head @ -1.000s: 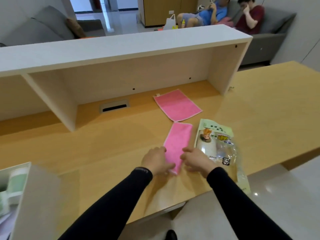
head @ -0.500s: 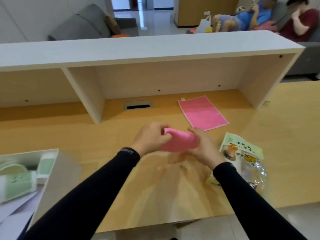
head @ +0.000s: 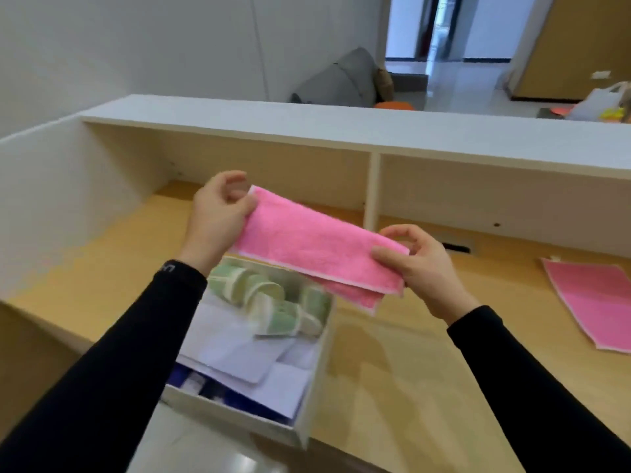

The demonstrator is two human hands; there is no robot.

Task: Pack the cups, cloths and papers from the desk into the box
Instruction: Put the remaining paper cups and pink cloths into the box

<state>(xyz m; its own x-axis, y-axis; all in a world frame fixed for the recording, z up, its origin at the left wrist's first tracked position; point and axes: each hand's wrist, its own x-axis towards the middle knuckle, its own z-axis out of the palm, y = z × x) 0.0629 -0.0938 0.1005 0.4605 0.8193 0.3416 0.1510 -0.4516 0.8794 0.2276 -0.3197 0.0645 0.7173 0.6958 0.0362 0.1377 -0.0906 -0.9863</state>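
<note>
Pink terry, folded into a long strip: the folded cloth [head: 317,247] hangs in the air between both hands, right over the far end of the white box [head: 309,390]. Left hand [head: 218,216] pinches the far-left end between thumb and fingers; right hand [head: 421,271] pinches the near-right end the same way, other fingers curled. Down in the box, green-and-white paper cups [head: 269,302] lie on their sides at the far end, with white papers [head: 239,349] stacked nearer. The box sits at the front edge of the wooden desk [head: 392,370]. Off to the right, a second pink cloth [head: 594,302] lies flat on the desk, well apart from the box.
</note>
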